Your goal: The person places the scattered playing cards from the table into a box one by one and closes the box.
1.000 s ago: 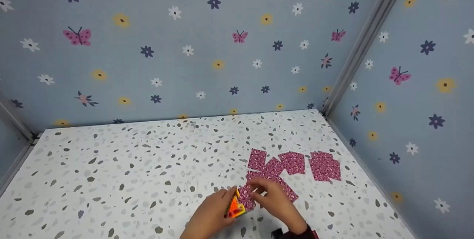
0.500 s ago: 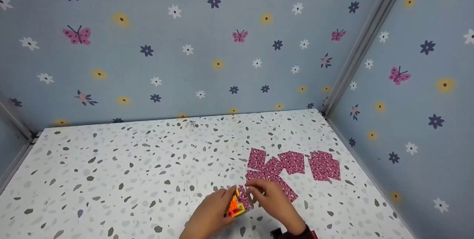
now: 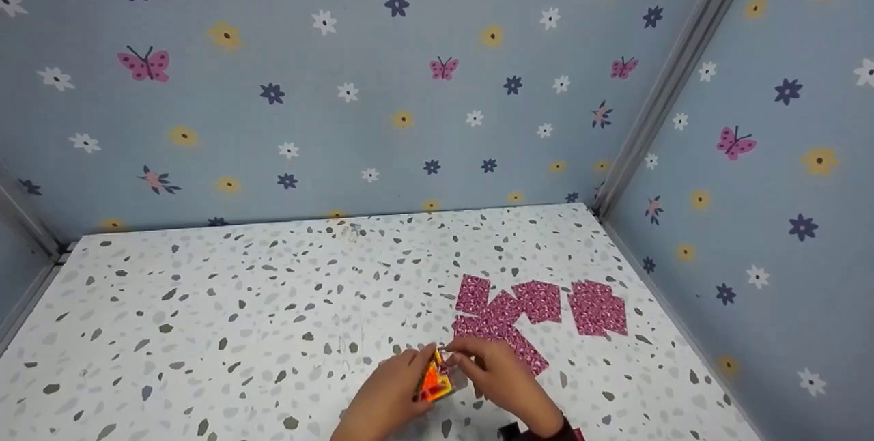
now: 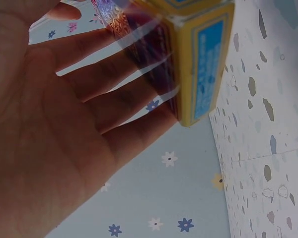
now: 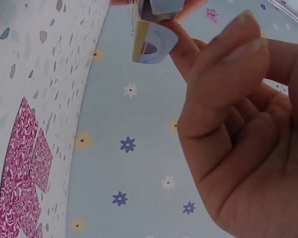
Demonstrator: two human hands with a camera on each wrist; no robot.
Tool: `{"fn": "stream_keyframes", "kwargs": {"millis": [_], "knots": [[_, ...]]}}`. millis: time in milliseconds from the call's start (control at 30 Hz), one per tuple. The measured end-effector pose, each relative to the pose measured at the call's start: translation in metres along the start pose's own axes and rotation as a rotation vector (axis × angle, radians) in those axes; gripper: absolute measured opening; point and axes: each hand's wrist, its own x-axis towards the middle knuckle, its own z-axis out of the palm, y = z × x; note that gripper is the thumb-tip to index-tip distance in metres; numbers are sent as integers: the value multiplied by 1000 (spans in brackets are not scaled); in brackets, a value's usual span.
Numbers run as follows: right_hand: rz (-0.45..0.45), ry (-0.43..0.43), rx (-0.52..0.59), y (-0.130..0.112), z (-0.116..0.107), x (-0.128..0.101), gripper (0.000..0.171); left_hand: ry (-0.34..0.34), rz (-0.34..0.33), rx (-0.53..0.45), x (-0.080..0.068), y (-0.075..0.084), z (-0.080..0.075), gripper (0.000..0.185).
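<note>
A small orange and yellow card box [image 3: 431, 381] is held between both hands low in the head view. My left hand [image 3: 408, 367] cups it from the left, and in the left wrist view its fingers [image 4: 104, 94] lie along the box [image 4: 203, 74], which has a blue label on a yellow side. My right hand [image 3: 464, 358] pinches the box's top end. In the right wrist view its fingertips meet at the open rounded flap [image 5: 149, 44]. Pink patterned cards [image 3: 502, 315] lie spread on the table just beyond the hands.
The speckled white table [image 3: 205, 318] is closed in by a blue flowered back wall [image 3: 341, 86] and right wall [image 3: 751, 188]. A second cluster of pink cards [image 3: 598, 306] lies further right. The same pink cards [image 5: 25, 168] show in the right wrist view.
The pink card seen between my hands beside the box has gone out of sight. My right fingers have drawn in closer to the box's top. The left hand has barely moved.
</note>
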Motion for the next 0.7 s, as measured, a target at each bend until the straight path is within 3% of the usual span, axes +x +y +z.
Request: {"fn": "stream_keyframes", "kwargs": {"millis": [367, 533, 700], "knots": [[-7, -2, 19, 5, -10, -1, 24, 17, 11, -11, -1, 0, 0, 72], [23, 73, -1, 19, -25, -3, 23, 33, -1, -4, -2, 0, 1, 73], [89, 177, -107, 37, -38, -5, 22, 22, -23, -3, -2, 1, 2, 74]]}}
